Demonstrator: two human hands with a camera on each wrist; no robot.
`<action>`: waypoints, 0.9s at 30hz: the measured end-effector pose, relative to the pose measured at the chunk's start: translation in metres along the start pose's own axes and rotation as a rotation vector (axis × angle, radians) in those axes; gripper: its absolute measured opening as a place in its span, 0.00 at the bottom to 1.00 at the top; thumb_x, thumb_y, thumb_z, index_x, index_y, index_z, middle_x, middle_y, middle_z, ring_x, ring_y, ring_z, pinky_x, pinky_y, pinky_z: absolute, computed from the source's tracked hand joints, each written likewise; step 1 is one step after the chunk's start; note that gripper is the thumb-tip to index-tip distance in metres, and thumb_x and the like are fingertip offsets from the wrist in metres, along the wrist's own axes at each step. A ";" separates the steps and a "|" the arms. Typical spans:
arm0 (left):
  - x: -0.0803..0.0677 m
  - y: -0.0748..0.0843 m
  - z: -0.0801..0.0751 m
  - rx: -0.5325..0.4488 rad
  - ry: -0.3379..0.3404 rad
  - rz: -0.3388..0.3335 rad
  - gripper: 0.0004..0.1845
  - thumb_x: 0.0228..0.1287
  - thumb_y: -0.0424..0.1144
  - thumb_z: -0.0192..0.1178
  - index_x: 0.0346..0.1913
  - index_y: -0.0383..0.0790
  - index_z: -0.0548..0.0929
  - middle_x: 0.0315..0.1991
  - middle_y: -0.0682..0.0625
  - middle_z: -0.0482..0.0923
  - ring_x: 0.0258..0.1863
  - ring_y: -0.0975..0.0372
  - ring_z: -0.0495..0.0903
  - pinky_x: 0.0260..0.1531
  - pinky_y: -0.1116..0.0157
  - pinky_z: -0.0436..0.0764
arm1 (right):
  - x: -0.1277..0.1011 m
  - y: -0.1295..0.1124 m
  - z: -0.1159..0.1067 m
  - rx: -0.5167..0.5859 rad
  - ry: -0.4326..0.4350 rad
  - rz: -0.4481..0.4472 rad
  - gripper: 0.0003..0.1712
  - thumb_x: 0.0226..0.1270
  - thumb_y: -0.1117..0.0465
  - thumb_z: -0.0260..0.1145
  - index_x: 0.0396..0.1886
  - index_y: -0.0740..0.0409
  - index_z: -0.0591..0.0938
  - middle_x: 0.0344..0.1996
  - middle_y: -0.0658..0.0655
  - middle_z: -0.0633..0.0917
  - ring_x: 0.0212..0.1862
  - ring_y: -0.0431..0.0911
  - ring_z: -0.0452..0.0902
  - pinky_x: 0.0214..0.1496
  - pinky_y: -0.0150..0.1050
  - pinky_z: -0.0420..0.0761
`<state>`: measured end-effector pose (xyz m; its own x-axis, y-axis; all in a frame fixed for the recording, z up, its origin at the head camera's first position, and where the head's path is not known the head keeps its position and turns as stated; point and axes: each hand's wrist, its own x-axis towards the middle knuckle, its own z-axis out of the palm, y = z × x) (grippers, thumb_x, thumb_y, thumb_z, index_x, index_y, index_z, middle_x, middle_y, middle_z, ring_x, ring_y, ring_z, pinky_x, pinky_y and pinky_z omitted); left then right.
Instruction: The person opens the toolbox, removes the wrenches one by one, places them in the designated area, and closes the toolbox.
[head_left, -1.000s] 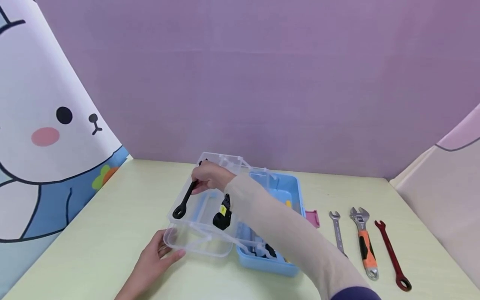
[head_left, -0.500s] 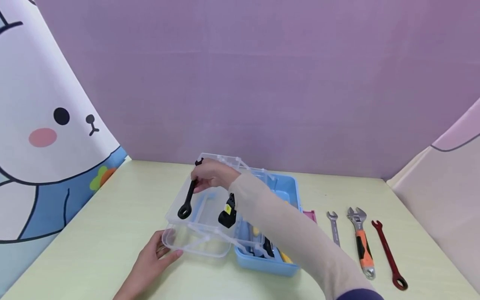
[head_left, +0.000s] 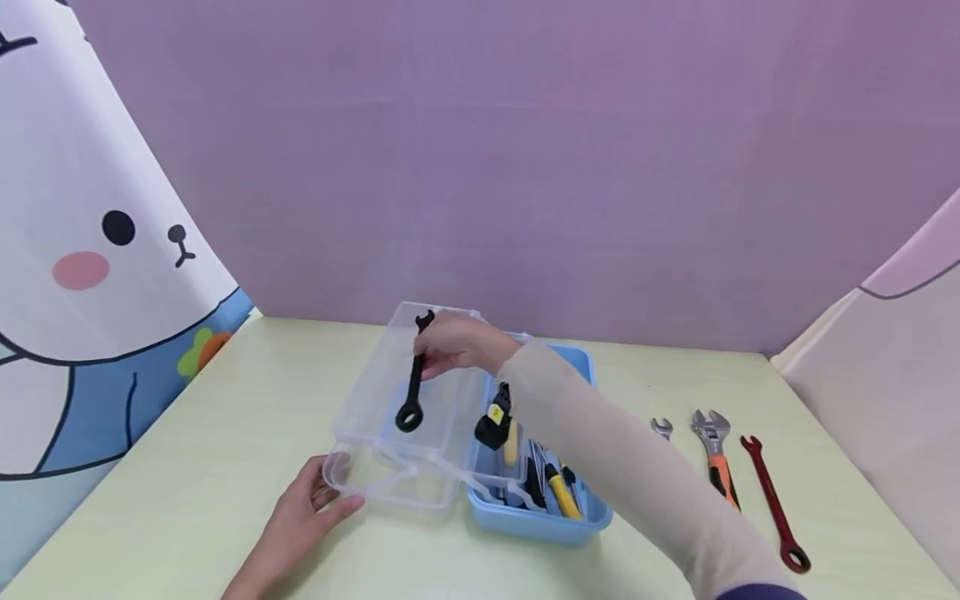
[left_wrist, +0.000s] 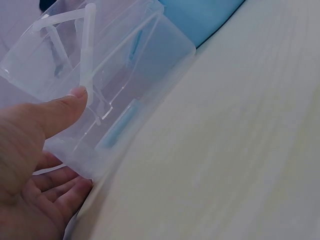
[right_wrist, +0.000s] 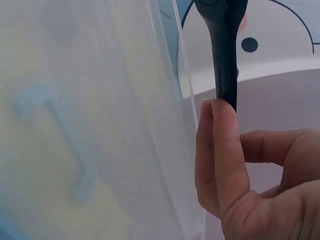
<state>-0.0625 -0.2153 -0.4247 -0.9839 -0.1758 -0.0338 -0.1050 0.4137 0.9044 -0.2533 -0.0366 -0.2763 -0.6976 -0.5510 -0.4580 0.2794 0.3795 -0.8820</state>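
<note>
My right hand [head_left: 453, 343] pinches a black combination wrench [head_left: 415, 383] by its shaft, between thumb and fingers. The wrench hangs ring end down over the clear plastic lid and tray section [head_left: 360, 408] of a blue toolbox [head_left: 525, 525]. At the near left corner, my left hand [head_left: 303, 517] holds the clear plastic, thumb on top and fingers curled at its side; the left wrist view shows the thumb [left_wrist: 67, 112] against a translucent hinge arm [left_wrist: 87, 55]. A black tool with a yellow label [head_left: 493, 421] shows beside the right sleeve.
Inside the blue box lie several tools, among them a yellow-and-black handle [head_left: 562, 492]. On the table's right are a small silver wrench [head_left: 662, 427], an orange-handled adjustable wrench [head_left: 712, 442] and a red wrench [head_left: 776, 504]. A purple backdrop [head_left: 525, 167] stands behind.
My right hand has carried the black wrench rightward across the clear tray. The black tool with the yellow label has shifted right too. More tools in the box show now. My left hand stays put.
</note>
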 end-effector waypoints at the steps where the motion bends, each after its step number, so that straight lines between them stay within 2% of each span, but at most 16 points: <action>1: 0.000 0.000 0.000 -0.005 -0.008 0.000 0.30 0.59 0.38 0.66 0.60 0.31 0.65 0.60 0.30 0.70 0.59 0.40 0.74 0.49 0.63 0.84 | -0.002 0.002 -0.004 0.005 0.005 -0.002 0.02 0.65 0.73 0.54 0.34 0.67 0.74 0.21 0.58 0.78 0.20 0.44 0.76 0.21 0.28 0.82; 4: -0.001 0.001 -0.001 -0.015 -0.023 0.006 0.31 0.59 0.38 0.66 0.61 0.31 0.64 0.60 0.29 0.69 0.59 0.39 0.73 0.49 0.63 0.84 | -0.009 0.007 -0.016 0.007 0.013 -0.013 0.02 0.65 0.74 0.53 0.34 0.69 0.73 0.20 0.58 0.78 0.20 0.44 0.76 0.20 0.28 0.81; 8: -0.001 0.001 -0.002 -0.013 -0.023 0.021 0.31 0.59 0.38 0.66 0.61 0.31 0.65 0.60 0.28 0.69 0.59 0.39 0.73 0.48 0.63 0.84 | -0.018 0.015 -0.035 -0.004 0.026 -0.036 0.12 0.66 0.74 0.52 0.48 0.75 0.71 0.25 0.60 0.79 0.22 0.44 0.76 0.21 0.28 0.81; 10: 0.000 0.001 -0.002 -0.011 -0.020 0.019 0.31 0.60 0.38 0.66 0.61 0.31 0.65 0.60 0.28 0.69 0.59 0.39 0.73 0.48 0.63 0.84 | -0.022 0.018 -0.044 -0.019 0.040 -0.042 0.19 0.66 0.73 0.52 0.56 0.75 0.68 0.31 0.61 0.79 0.23 0.44 0.76 0.22 0.28 0.82; 12: 0.000 0.001 -0.003 -0.010 -0.024 0.013 0.31 0.60 0.39 0.66 0.61 0.31 0.64 0.61 0.28 0.68 0.59 0.39 0.73 0.48 0.63 0.84 | -0.027 0.021 -0.053 -0.038 0.052 -0.046 0.22 0.67 0.72 0.52 0.59 0.74 0.64 0.34 0.62 0.78 0.24 0.43 0.76 0.23 0.28 0.82; 14: 0.000 0.000 -0.003 -0.010 -0.028 0.008 0.31 0.60 0.39 0.65 0.61 0.31 0.64 0.61 0.27 0.68 0.59 0.39 0.73 0.48 0.62 0.84 | -0.032 0.026 -0.062 -0.052 0.073 -0.043 0.20 0.67 0.72 0.53 0.57 0.70 0.63 0.34 0.61 0.77 0.23 0.43 0.75 0.24 0.28 0.82; 19: -0.001 -0.002 -0.003 -0.018 -0.033 0.002 0.31 0.61 0.39 0.65 0.61 0.31 0.64 0.61 0.27 0.68 0.60 0.39 0.72 0.48 0.63 0.84 | -0.044 0.038 -0.083 -0.080 0.123 -0.022 0.11 0.67 0.70 0.55 0.43 0.60 0.62 0.28 0.55 0.71 0.22 0.42 0.71 0.25 0.29 0.82; 27: -0.001 -0.003 -0.003 -0.012 -0.036 0.016 0.30 0.61 0.38 0.65 0.61 0.30 0.63 0.61 0.27 0.67 0.60 0.38 0.72 0.48 0.62 0.84 | -0.057 0.054 -0.111 -0.088 0.123 -0.017 0.07 0.68 0.70 0.52 0.39 0.60 0.62 0.30 0.57 0.75 0.26 0.43 0.75 0.27 0.30 0.84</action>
<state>-0.0609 -0.2190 -0.4258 -0.9900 -0.1369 -0.0345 -0.0877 0.4051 0.9100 -0.2713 0.0980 -0.2858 -0.7787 -0.4649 -0.4212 0.2117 0.4373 -0.8741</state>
